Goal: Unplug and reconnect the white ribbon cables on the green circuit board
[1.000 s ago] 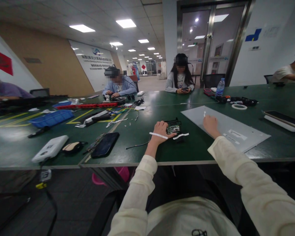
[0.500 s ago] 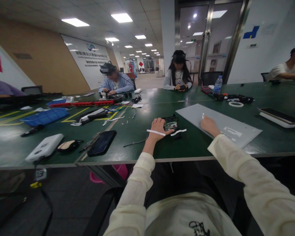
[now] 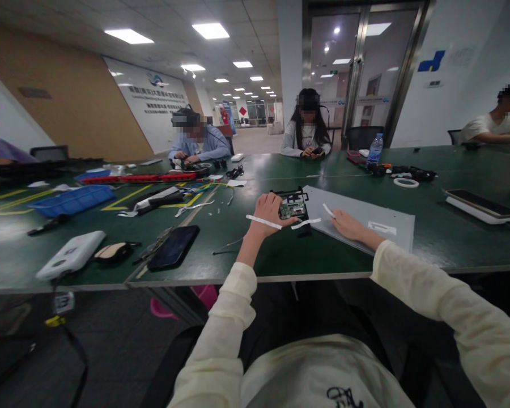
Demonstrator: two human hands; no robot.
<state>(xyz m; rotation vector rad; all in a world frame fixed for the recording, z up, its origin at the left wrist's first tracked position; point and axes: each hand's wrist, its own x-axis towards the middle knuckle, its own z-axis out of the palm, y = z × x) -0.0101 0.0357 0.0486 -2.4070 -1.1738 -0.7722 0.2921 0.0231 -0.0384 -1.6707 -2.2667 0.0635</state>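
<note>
The person's right hand (image 3: 346, 224) pinches a short white strip (image 3: 328, 211) between thumb and fingertips, its far end sticking up and away. The left hand (image 3: 267, 211) is closed around the left side of a small circuit board (image 3: 292, 211), fingers curled at that edge and thumb reaching along the near edge. The board, joined to a black frame (image 3: 302, 196), is in front of the person at the green table (image 3: 225, 226), between the hands and closer to the left one. A second white strip (image 3: 263, 221) crosses the back of the left hand near the wrist; a third strip (image 3: 306, 223) runs beside the thumb.

The right hand is over a flat grey panel (image 3: 397, 218), which bears a white label (image 3: 382, 228). Left of the hands lie a dark phone (image 3: 174, 247), a white box (image 3: 72, 255) and, farther off, a blue tray (image 3: 74, 201). A roll of tape (image 3: 406, 182) lies beyond the panel, near a water bottle (image 3: 374, 149).
</note>
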